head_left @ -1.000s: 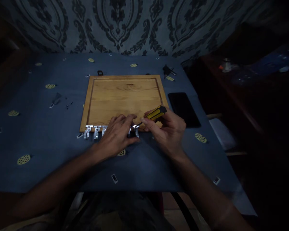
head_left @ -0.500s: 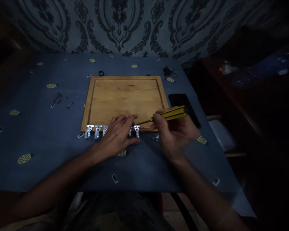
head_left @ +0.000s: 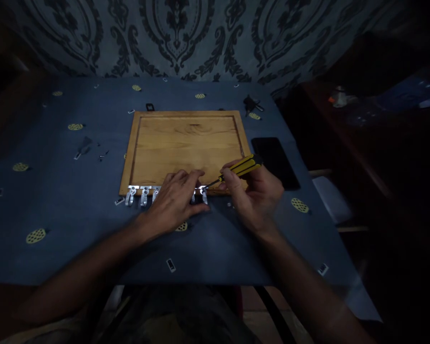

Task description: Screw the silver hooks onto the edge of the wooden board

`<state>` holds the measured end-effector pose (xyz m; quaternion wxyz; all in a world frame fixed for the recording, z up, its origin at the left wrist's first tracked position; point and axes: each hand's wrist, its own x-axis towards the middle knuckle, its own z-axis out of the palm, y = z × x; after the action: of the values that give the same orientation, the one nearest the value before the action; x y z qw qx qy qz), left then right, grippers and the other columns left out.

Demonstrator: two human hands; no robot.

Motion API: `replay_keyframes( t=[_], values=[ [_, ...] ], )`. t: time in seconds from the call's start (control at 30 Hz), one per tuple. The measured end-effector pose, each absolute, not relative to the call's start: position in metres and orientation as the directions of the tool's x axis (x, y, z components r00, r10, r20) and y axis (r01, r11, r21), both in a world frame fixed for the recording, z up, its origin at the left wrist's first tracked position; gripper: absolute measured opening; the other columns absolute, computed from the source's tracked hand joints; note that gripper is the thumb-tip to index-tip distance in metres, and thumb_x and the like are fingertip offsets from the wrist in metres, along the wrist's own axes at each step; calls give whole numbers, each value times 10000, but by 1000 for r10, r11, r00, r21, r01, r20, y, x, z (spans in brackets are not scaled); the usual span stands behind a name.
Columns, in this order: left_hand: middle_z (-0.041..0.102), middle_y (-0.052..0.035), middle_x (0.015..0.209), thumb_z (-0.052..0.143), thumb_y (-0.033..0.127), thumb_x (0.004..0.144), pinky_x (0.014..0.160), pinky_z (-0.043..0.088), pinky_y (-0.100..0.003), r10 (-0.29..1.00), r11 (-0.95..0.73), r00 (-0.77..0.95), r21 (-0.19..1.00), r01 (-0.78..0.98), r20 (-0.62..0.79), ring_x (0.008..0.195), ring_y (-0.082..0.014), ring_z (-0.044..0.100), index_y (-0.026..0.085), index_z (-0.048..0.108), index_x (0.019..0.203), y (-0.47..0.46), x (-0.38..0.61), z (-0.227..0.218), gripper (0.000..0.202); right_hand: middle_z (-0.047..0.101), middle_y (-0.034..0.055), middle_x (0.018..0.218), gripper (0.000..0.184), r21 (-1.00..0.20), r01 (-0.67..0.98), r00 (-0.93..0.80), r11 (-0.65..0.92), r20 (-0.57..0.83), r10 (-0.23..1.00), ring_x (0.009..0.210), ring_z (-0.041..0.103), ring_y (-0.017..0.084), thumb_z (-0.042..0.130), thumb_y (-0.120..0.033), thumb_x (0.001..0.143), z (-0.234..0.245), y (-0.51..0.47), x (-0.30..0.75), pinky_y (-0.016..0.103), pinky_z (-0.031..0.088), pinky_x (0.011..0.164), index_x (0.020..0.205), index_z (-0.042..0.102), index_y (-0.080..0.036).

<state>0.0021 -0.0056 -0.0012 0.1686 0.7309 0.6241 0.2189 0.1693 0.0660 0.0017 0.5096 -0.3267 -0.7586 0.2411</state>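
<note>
A framed wooden board (head_left: 188, 150) lies flat on the table. Along its near edge runs a silver metal hook rail (head_left: 145, 193) with several hooks hanging over the side. My left hand (head_left: 175, 196) rests across the middle of the rail, fingers stretched over the board's edge and thumb apart below, covering some hooks. Wrapped in the fingers of my right hand (head_left: 256, 193) is a screwdriver (head_left: 241, 166) with a yellow and black handle. Its shaft slants down left, the tip at the rail's right end. Any screw under the tip is too small to make out.
A black phone (head_left: 276, 162) lies right of the board. Small metal bits (head_left: 230, 205) are near my right hand, and loose screws (head_left: 103, 155) lie left of the board. A dark clip-like object (head_left: 251, 105) sits at the back right. Patterned cloth covers the table (head_left: 93, 200).
My right hand has moved left with the screwdriver, its handle now more steeply tilted and its tip closer onto the rail's right end. The left hand stays on the rail.
</note>
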Motion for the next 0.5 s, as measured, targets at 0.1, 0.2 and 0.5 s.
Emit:
replay_keyframes(
  t=[0.1,0.2,0.5],
  values=[
    [660,-96,1131,822,365,816,945,456,-449,987,-158,120,514,843,106,1086,-309,606,167,448,1365,-6,3,-1,693,642,-16,724,69,-688,243,-268,683,629,729,597,606,144,644,-288,925,1,67,169,321,509,593,874,637,-243],
    [659,-102,1137,817,370,821,949,454,-451,987,-160,122,512,844,108,1089,-311,606,165,451,1359,-6,3,-1,682,643,-19,730,53,-670,231,-290,706,645,707,607,609,138,643,-265,925,3,67,168,309,513,604,880,634,-239],
    [659,-81,1127,832,343,809,929,460,-424,986,-162,118,499,851,119,1084,-303,610,191,468,1305,-5,3,-1,634,536,-44,614,307,-644,291,-346,707,619,705,569,546,119,720,-379,871,10,69,165,268,438,559,691,534,-213]
  ],
)
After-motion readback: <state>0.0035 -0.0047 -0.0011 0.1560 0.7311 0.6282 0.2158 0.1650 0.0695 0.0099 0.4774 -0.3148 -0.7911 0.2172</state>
